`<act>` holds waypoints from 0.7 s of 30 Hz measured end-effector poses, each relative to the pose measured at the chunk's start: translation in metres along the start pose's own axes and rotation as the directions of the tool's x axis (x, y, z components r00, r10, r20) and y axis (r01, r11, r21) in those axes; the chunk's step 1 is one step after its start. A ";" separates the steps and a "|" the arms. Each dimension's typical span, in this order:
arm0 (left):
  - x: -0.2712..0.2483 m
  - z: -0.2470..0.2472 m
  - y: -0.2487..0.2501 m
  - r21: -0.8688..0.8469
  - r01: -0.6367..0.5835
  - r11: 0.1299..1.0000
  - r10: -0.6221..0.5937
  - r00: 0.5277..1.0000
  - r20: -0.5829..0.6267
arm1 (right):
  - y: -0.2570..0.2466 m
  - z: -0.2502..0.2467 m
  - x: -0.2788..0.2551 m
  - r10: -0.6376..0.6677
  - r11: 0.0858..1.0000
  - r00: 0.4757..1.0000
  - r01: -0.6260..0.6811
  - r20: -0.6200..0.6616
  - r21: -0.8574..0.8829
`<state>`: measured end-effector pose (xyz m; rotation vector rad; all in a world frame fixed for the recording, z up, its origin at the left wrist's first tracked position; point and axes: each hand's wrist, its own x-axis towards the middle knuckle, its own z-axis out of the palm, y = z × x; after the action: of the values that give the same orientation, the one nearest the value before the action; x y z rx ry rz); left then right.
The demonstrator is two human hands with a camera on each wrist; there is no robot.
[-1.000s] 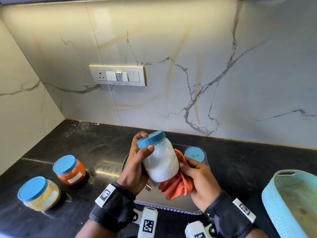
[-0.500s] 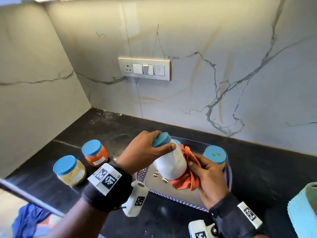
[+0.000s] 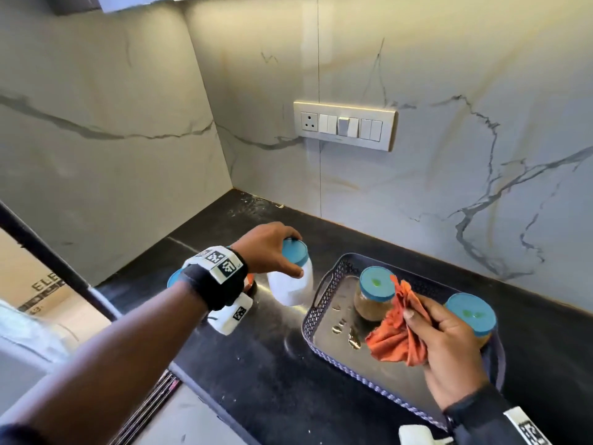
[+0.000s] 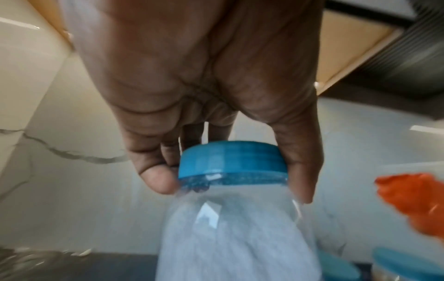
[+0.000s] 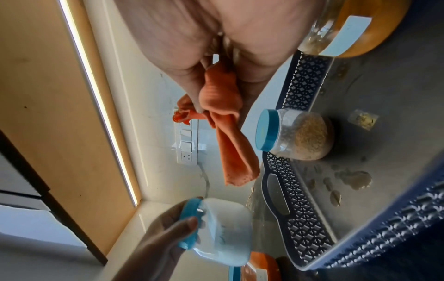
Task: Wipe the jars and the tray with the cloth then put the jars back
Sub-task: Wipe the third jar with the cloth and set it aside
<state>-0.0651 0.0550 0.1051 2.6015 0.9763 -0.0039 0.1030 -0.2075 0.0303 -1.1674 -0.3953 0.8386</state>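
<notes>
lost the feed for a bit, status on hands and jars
Left hand grips white jar by lid, beside tray. Right hand holds cloth over tray. Two jars on tray.

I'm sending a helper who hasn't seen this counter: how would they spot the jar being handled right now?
Find the dark perforated tray on the black counter. Just off its left handle, the left hand grips a jar by its blue lid. Unlike the other jars, its contents are white.

Five jars (image 3: 290,284) (two barely showing), one tray (image 3: 369,378), one cloth (image 3: 398,335).
</notes>
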 end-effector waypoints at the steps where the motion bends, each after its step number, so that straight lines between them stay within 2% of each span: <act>1: 0.008 0.003 -0.009 0.019 0.014 1.000 -0.014 1.000 -0.001 | -0.003 -0.002 -0.001 -0.002 1.000 1.000 0.002 -0.005 0.005; 10: 0.061 0.021 -0.057 0.119 0.091 0.989 -0.096 0.995 0.032 | 0.010 -0.027 0.011 -0.047 0.999 0.996 0.047 -0.072 0.004; 15: 0.067 0.036 -0.070 0.154 0.108 0.982 -0.120 0.990 0.075 | 0.016 -0.035 0.015 -0.067 0.997 0.994 0.063 -0.081 -0.040; 21: 0.065 0.045 -0.075 0.174 0.111 0.978 -0.126 0.989 0.076 | 0.017 -0.032 0.010 -0.024 1.000 0.990 0.022 -0.141 -0.016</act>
<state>-0.0578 0.1341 0.0297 2.6640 1.1436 -0.2385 0.1251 -0.2184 0.0015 -1.2251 -0.2985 0.7293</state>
